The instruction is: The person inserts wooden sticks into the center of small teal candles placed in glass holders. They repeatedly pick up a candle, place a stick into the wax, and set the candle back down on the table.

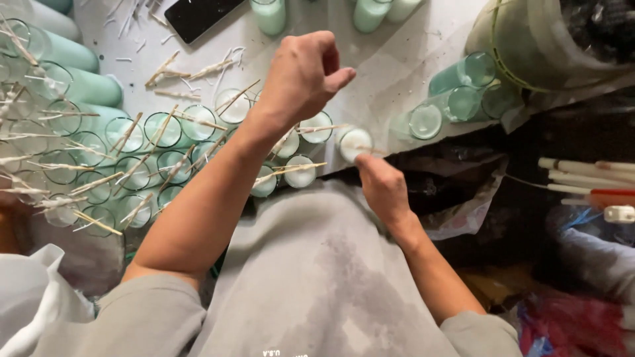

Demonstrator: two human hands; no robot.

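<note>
My left hand hovers above the table with its fingers curled into a loose fist and the thumb stuck out; nothing shows in it. My right hand is at the table's near edge, fingertips pinched on a thin wooden stick that lies across a small glass jar of white wax. Beside that jar stand more wax-filled jars with wooden sticks laid across their rims.
Several empty-looking green glass jars with sticks crowd the left of the white table. Green jars lie on their sides at right. A dark phone lies at the back. White tubes and a bag are at right.
</note>
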